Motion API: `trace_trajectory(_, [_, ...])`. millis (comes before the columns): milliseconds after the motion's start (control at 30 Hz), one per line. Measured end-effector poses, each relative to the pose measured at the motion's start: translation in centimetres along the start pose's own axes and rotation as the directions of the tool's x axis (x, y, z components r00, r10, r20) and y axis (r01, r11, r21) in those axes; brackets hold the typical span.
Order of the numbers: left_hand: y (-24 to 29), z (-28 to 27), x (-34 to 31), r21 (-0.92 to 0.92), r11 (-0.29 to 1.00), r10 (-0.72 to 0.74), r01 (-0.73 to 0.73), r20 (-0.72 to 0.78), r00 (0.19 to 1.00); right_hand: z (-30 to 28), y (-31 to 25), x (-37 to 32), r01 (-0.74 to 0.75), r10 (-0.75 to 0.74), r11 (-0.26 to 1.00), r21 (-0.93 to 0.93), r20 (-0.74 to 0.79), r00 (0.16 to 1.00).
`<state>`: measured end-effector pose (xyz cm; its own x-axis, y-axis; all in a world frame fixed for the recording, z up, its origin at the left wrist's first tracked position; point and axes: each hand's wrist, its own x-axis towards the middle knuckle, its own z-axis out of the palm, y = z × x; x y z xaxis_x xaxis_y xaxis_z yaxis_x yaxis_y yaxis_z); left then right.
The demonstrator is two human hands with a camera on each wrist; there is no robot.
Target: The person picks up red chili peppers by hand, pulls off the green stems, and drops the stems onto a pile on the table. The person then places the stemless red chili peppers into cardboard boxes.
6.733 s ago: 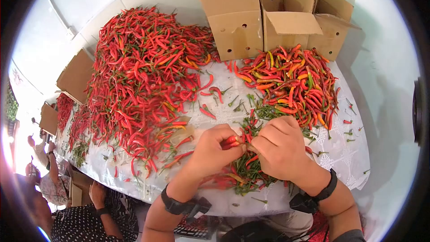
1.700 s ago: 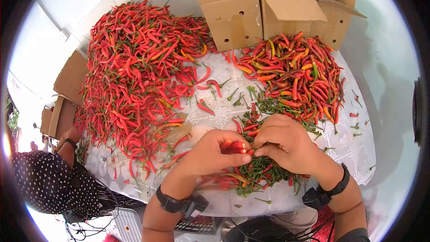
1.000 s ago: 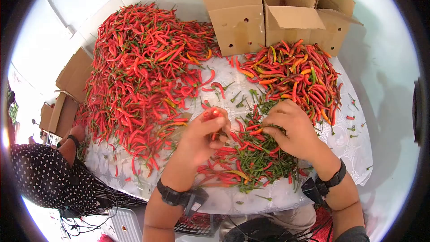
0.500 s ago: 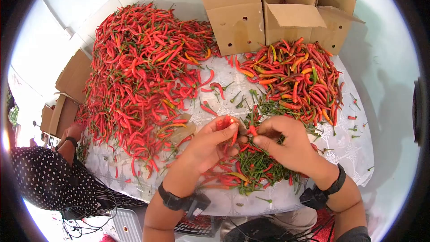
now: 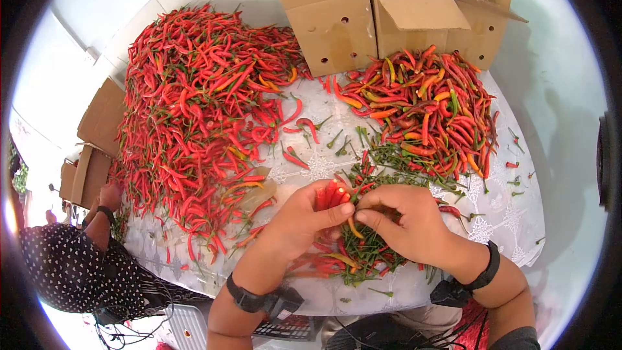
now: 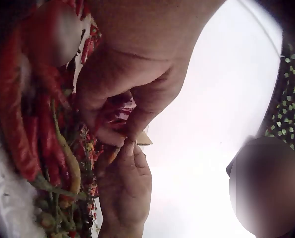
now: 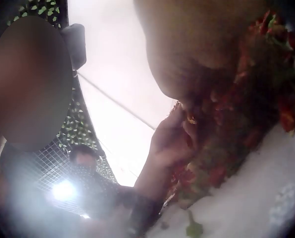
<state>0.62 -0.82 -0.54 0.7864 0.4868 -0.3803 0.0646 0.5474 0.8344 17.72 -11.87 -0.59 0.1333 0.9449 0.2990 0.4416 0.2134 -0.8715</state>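
My left hand grips a small bunch of red chili peppers, their pale stemless ends showing above the thumb. Right beside it, my right hand has thumb and forefinger pinched together. Between the two hands hangs a yellow-orange chili pepper, with fingertips of both hands at its upper end. In the left wrist view the hands meet tip to tip around the orange chili pepper. Below them lies a heap of green stems mixed with some red chilies.
A large mound of red chilies with stems covers the table's left. At the back right lies a smaller pile of red and orange chilies, before open cardboard boxes. Another person sits at the left.
The right hand reached into the stem heap and came back to the left. Half a second ago a red chili was at its fingertips; now a yellow-orange one hangs between the hands.
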Motion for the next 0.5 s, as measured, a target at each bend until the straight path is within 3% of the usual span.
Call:
trace_trajectory(167, [0.5, 0.6, -0.3, 0.04, 0.999, -0.031, 0.031, -0.013, 0.999, -0.5, -0.8, 0.6, -0.04, 0.048, 0.998, 0.053, -0.16, 0.986])
trace_trajectory(267, [0.5, 0.4, -0.5, 0.055, 0.998, -0.043, 0.043, 0.008, 0.999, 0.0, 0.5, 0.7, 0.061, -0.056, 0.998, 0.03, -0.16, 0.985])
trace_trajectory(367, [0.3, 0.1, -0.4, 0.033, 0.998, -0.049, 0.048, 0.027, 0.998, -1.0, 0.4, 0.6, -0.115, 0.109, 0.988, 0.102, 0.065, 0.992])
trace_trajectory(500, [0.2, -0.2, -0.3, 0.054, 0.998, -0.039, 0.036, 0.041, 0.998, -0.5, 0.7, 0.6, -0.07, 0.064, 0.982, 0.174, 0.039, 0.997])
